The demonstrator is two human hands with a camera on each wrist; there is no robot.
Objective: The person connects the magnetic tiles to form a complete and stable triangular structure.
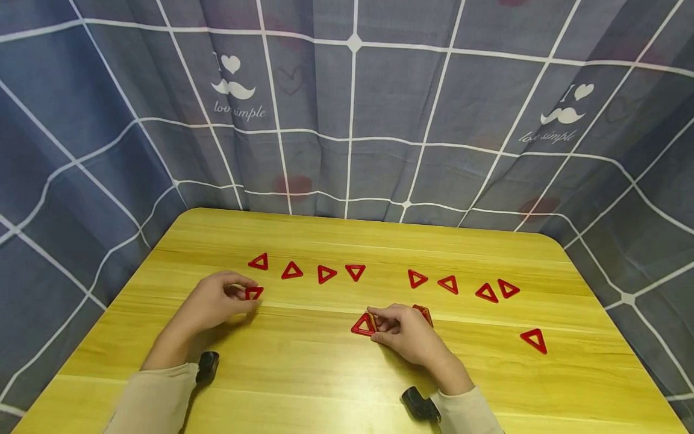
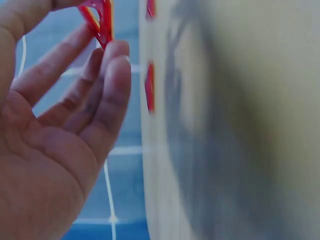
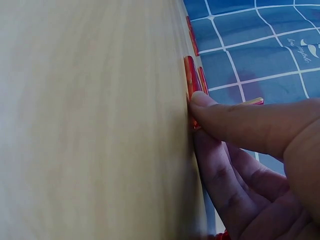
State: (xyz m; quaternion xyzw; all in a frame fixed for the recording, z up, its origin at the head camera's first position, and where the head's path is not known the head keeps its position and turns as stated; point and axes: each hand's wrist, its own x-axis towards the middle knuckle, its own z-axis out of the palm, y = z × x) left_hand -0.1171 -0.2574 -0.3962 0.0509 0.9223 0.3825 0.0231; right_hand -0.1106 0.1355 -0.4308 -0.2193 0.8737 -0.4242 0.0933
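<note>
My left hand pinches a red triangle tile with a hollow middle, above the left part of the wooden table. In the left wrist view this tile is tilted between thumb and fingertips. Low at the table's centre, my right hand grips another red triangle tile at its right side. The right wrist view has thumb and finger on that tile's edge. Behind the right hand, a further red tile piece shows partly; the hand hides the rest of it.
Several red triangle tiles lie spaced in a row across the table's far part, among them a left-end tile and a right-side tile. One more tile lies nearer on the right. A grey checked curtain hangs behind the table.
</note>
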